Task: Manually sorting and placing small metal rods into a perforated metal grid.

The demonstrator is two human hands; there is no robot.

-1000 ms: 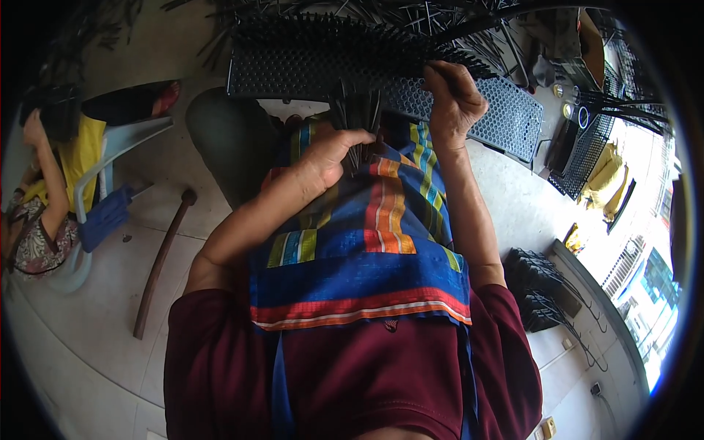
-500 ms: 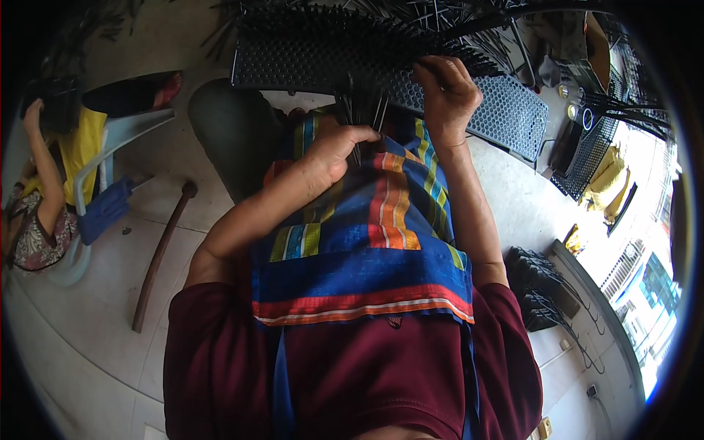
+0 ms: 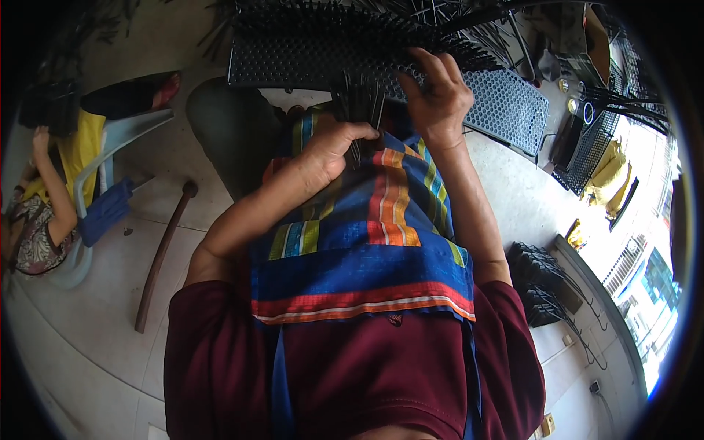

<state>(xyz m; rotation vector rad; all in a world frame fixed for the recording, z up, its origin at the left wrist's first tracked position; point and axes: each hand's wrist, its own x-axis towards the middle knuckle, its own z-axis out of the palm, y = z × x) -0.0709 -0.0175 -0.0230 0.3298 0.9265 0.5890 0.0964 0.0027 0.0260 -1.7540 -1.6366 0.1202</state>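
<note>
My left hand (image 3: 330, 150) is closed round a bundle of thin dark rods (image 3: 356, 103), which stick up past my thumb above my lap. A long black perforated rack (image 3: 271, 67) lies across in front of me, its left and middle crowded with dark upright rods (image 3: 345, 29). Over the rack's right half, with its rows of bare holes, hovers my right hand (image 3: 440, 99). Its thumb and index finger stand apart, and I see nothing between them. The lower ends of the bundle are hidden by my left hand and the striped apron (image 3: 389, 198).
To the left a person (image 3: 45, 213) sits on a pale chair (image 3: 92, 158), handling a dark piece. A brown curved stick (image 3: 165, 257) lies on the floor. Black hooked racks (image 3: 543, 282) stand at the right, with a yellow bundle (image 3: 607, 183) beyond. Loose dark rods lie behind the rack.
My right hand has shifted slightly left, and its pinched fingers have spread apart. My left hand keeps its hold on the rods. The other person's raised hand has come down.
</note>
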